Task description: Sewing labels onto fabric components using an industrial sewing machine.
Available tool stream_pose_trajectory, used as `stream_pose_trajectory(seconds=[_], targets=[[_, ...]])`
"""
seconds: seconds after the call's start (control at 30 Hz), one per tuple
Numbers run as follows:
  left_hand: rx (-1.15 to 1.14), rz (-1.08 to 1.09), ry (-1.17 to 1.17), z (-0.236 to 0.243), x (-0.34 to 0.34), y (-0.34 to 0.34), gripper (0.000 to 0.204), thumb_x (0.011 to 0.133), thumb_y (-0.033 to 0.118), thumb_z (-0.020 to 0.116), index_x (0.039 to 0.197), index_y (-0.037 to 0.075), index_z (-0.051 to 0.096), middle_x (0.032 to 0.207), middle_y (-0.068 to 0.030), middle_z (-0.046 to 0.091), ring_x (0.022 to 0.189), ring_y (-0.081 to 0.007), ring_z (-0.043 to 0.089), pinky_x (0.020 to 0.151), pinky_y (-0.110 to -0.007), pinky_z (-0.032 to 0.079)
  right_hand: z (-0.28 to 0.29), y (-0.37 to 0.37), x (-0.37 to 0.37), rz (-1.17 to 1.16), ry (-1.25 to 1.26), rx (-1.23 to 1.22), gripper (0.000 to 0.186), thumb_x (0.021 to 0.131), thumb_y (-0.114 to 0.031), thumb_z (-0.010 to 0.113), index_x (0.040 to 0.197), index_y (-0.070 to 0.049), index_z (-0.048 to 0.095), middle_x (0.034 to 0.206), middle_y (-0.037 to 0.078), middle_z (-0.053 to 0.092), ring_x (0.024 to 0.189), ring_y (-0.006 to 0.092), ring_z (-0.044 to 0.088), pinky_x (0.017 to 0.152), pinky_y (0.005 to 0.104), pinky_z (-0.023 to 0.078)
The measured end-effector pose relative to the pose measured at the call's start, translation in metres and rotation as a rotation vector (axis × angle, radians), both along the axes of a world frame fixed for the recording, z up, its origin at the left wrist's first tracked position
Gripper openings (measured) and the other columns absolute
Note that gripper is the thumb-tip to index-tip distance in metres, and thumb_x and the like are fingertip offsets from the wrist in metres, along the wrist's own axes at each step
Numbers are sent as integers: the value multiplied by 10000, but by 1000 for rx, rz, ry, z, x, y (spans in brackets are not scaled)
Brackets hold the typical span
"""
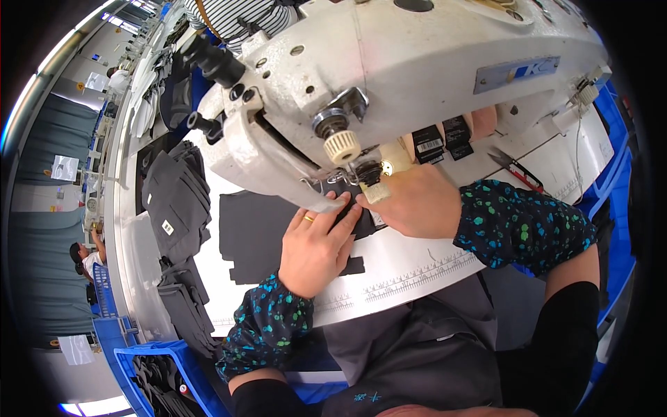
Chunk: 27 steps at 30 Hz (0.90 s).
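Note:
Under the head of a white sewing machine (417,62) lies a dark grey cloth piece (253,217), spread over the white table top (389,267). My left hand (314,243) rests on this cloth with its fingers stretched out, a ring on one of them, the fingertips close to the presser foot. On the other side of the needle area, my right hand (415,203) has its fingers bent and drawn together at the cloth's edge. The machine head partly hides the needle and the cloth beneath it.
Black-handled thread snips with red (521,173) lie right of the machine, near black printed labels (429,144). Stacked dark grey cloth pieces (175,198) sit at the left. A blue bin (201,389) holds dark cloth at lower left. Other people work farther off.

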State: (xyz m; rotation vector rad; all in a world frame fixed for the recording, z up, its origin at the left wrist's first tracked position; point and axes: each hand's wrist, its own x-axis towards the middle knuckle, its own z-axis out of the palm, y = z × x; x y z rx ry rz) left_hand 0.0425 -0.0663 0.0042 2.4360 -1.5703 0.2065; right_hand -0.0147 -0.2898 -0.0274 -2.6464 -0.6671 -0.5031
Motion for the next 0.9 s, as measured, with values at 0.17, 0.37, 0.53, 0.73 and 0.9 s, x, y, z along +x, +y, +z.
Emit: stream_pose_trajectory(seconds=[0.17,0.37,0.53,0.73,0.9], targets=[[-45,22,-40,-6,14,-5,432,768,80,731,1198,108,715,1229,-101,685,1120,-292,651,927,-408,510,3,-3,4,-31,-39,-43,166,809,-196,694,949,-108,684,827,20,634,725,200,689,570,356,514],[-64,86,-3,-10,21,-7,227,790,63,725,1015,49,703,1126,-128,671,979,-328,677,945,-460,531,2,-3,9,-61,-79,13,164,811,-179,664,954,-100,683,848,30,644,700,206,688,548,350,516],[-110,59,-89,-11,14,-6,200,815,69,731,1015,57,724,1078,-89,697,1000,-286,693,921,-439,539,2,-6,8,-52,-65,-15,155,815,-173,660,950,-100,680,857,35,644,703,206,691,549,349,522],[-112,2,-169,-11,10,-2,261,784,54,731,1043,82,756,1077,-9,727,1060,-212,689,850,-345,538,8,-6,6,1,-28,-21,130,821,-162,662,936,-103,674,852,37,639,699,218,692,545,360,526],[-81,-43,-244,-11,10,-1,305,758,67,714,1061,68,754,1106,-8,715,1084,-218,685,855,-356,539,6,-4,4,3,-1,-10,115,826,-157,665,933,-115,674,826,33,621,694,230,690,557,374,534]])
